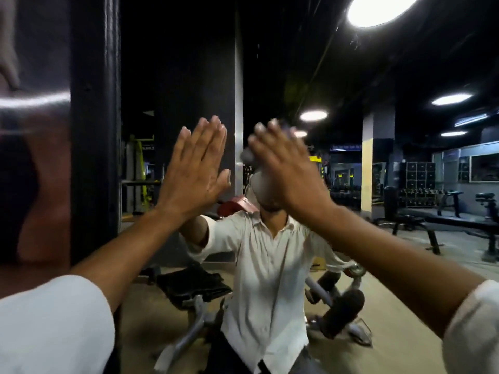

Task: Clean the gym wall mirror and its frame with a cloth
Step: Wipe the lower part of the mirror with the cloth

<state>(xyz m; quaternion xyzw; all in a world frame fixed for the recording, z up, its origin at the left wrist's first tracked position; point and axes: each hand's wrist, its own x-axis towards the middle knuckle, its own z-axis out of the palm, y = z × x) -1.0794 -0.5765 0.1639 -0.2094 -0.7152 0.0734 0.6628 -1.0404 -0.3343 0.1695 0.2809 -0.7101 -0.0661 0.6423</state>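
Note:
The wall mirror fills the centre and right of the view and reflects a person in a white shirt. Its black upright frame runs down the left side. My left hand is raised in front of the glass with straight fingers held together, palm toward the mirror. My right hand is raised beside it at about the same height, fingers straight and blurred by motion. No cloth shows in either hand. Whether the palms touch the glass cannot be told.
A glossy reddish-brown panel lies left of the frame. The mirror reflects a black bench, a dumbbell rack, a grey machine frame with a black padded roller, and bright ceiling lights.

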